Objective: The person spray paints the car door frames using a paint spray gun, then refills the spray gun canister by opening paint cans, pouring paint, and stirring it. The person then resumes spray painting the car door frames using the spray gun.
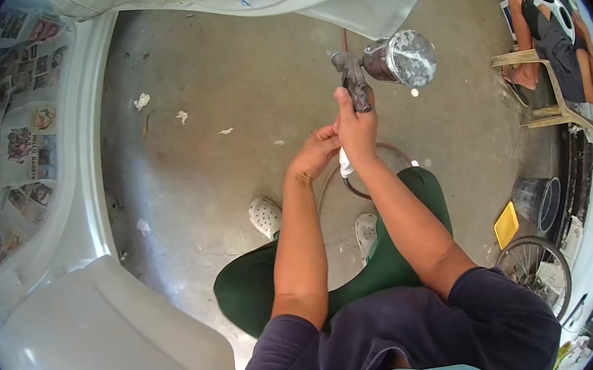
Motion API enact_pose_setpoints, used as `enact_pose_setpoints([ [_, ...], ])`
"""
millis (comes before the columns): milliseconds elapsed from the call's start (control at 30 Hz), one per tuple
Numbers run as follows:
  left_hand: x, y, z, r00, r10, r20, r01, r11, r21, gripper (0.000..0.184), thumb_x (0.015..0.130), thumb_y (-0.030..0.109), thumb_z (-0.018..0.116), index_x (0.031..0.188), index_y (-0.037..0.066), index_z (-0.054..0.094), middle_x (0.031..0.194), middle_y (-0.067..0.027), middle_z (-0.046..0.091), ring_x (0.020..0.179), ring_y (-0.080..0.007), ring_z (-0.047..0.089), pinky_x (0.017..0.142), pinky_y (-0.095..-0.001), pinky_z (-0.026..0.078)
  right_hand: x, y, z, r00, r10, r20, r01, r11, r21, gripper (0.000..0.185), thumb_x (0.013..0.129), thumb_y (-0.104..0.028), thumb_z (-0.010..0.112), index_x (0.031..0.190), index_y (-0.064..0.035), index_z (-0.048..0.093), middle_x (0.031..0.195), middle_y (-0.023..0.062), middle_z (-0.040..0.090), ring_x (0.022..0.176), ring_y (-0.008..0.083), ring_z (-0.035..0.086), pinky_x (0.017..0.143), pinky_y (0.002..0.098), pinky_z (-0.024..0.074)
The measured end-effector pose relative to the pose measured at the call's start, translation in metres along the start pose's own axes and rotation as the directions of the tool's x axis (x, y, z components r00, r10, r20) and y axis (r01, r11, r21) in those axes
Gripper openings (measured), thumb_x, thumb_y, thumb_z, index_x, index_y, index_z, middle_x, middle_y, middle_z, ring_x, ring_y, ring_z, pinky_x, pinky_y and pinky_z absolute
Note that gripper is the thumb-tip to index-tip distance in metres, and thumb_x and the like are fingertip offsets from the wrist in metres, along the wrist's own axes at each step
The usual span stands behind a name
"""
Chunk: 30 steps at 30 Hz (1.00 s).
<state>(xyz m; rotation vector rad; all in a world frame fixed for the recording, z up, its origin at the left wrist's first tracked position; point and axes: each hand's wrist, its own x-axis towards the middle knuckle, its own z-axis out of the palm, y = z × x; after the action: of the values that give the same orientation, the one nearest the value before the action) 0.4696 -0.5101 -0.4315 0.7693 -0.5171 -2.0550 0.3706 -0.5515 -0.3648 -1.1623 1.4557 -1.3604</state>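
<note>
Currently, right fingers (345, 108) hold one spray gun (354, 85) with one cup (405, 60).

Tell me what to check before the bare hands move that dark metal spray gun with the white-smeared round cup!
1. Right hand around the handle of the spray gun: ok.
2. Cup joined to the gun's side: ok, it looks attached.
3. Enough inside the cup: cannot tell, its inside is hidden.
4. Left hand helping grip: cannot tell; its fingers are beside the right hand, low by the handle.
5. Thin reddish-and-black hose free of snags: cannot tell, arm and leg hide parts of it.
6. Gloves on: not ok, both hands are bare.
</note>
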Motion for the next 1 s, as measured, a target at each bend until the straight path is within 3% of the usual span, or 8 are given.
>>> enact_pose_setpoints([
  [300,0.013,0.006,-0.034,0.991,0.111,-0.074,-0.101,0.987,0.124,0.017,0.091,0.015,0.066,0.106,0.007,0.067,0.101,-0.0005,0.069,0.093,-0.0126,0.063,0.09,-0.0297,0.048,0.006,0.016,0.029,0.991,0.061,-0.118,-0.027,0.963,0.27,0.026,0.095,-0.024,0.064,0.101,-0.0044,0.048,0.082,0.0034,0.056,0.051,0.0091,0.047,0.045,0.0268,0.0391],
  [500,0.032,0.026,0.007,0.947,0.299,-0.12,-0.26,0.929,0.262,0.014,0.09,0.006,0.064,0.103,0.003,0.067,0.097,-0.003,0.069,0.089,-0.0115,0.062,0.084,-0.0273,0.049,0.034,-0.003,0.006,0.984,-0.168,0.056,0.166,0.985,0.04,0.031,0.092,-0.03,0.067,0.106,-0.005,0.055,0.073,0.0052,0.058,0.058,0.0147,0.053,0.054,0.0308,0.0437],
  [633,0.02,0.037,0.062,0.779,0.601,-0.179,-0.384,0.682,0.623,0.016,0.091,0.001,0.057,0.104,0.0,0.065,0.1,-0.0042,0.067,0.091,-0.0123,0.06,0.079,-0.0255,0.048,0.043,-0.021,-0.056,0.942,-0.165,0.294,0.224,0.958,-0.179,0.039,0.091,-0.033,0.068,0.116,-0.0052,0.059,0.074,0.0128,0.063,0.066,0.0224,0.061,0.062,0.0354,0.0472],
  [700,-0.001,0.052,0.107,0.457,0.882,0.113,-0.567,0.191,0.801,0.026,0.087,-0.003,0.059,0.112,0.003,0.064,0.106,-0.0078,0.066,0.093,-0.0163,0.06,0.08,-0.029,0.048,0.04,-0.027,-0.09,0.928,-0.004,0.373,0.097,0.968,-0.23,0.038,0.091,-0.032,0.067,0.117,-0.0048,0.059,0.077,0.0145,0.064,0.067,0.0245,0.062,0.063,0.0364,0.0481],
  [733,0.0,0.051,0.115,0.464,0.877,0.123,-0.564,0.185,0.805,0.026,0.087,-0.003,0.059,0.112,0.003,0.064,0.106,-0.0078,0.066,0.093,-0.0163,0.06,0.08,-0.029,0.048,0.036,-0.028,-0.103,0.883,0.156,0.443,-0.025,0.958,-0.286,0.038,0.092,-0.031,0.066,0.118,-0.0044,0.059,0.079,0.0161,0.065,0.069,0.0266,0.064,0.064,0.0373,0.0489],
  [800,0.003,0.047,0.127,0.535,0.711,0.456,-0.459,-0.208,0.864,0.031,0.085,-0.004,0.061,0.114,0.004,0.064,0.112,-0.0127,0.065,0.096,-0.0247,0.062,0.083,-0.0341,0.05,0.028,-0.018,-0.119,0.885,0.107,0.453,0.019,0.964,-0.266,0.037,0.092,-0.029,0.066,0.118,-0.0039,0.059,0.082,0.0167,0.066,0.072,0.0283,0.065,0.065,0.0382,0.0497],
  [900,0.002,0.045,0.14,0.735,0.528,0.426,-0.407,-0.159,0.899,0.031,0.085,-0.004,0.061,0.114,0.005,0.066,0.116,-0.0126,0.065,0.102,-0.0311,0.061,0.089,-0.0382,0.05,0.018,-0.028,-0.134,0.849,0.213,0.483,-0.084,0.958,-0.274,0.036,0.092,-0.027,0.064,0.119,-0.0032,0.059,0.087,0.0184,0.068,0.078,0.0315,0.067,0.069,0.0403,0.0508],
  [1000,0.009,0.045,0.144,0.714,0.572,0.404,-0.473,-0.032,0.881,0.026,0.085,-0.003,0.062,0.109,0.005,0.068,0.116,-0.0108,0.066,0.105,-0.0318,0.062,0.09,-0.038,0.05,0.013,-0.02,-0.144,0.838,0.238,0.491,-0.111,0.955,-0.274,0.036,0.092,-0.026,0.064,0.119,-0.0029,0.058,0.09,0.02,0.069,0.082,0.0332,0.067,0.072,0.0417,0.0509],
])
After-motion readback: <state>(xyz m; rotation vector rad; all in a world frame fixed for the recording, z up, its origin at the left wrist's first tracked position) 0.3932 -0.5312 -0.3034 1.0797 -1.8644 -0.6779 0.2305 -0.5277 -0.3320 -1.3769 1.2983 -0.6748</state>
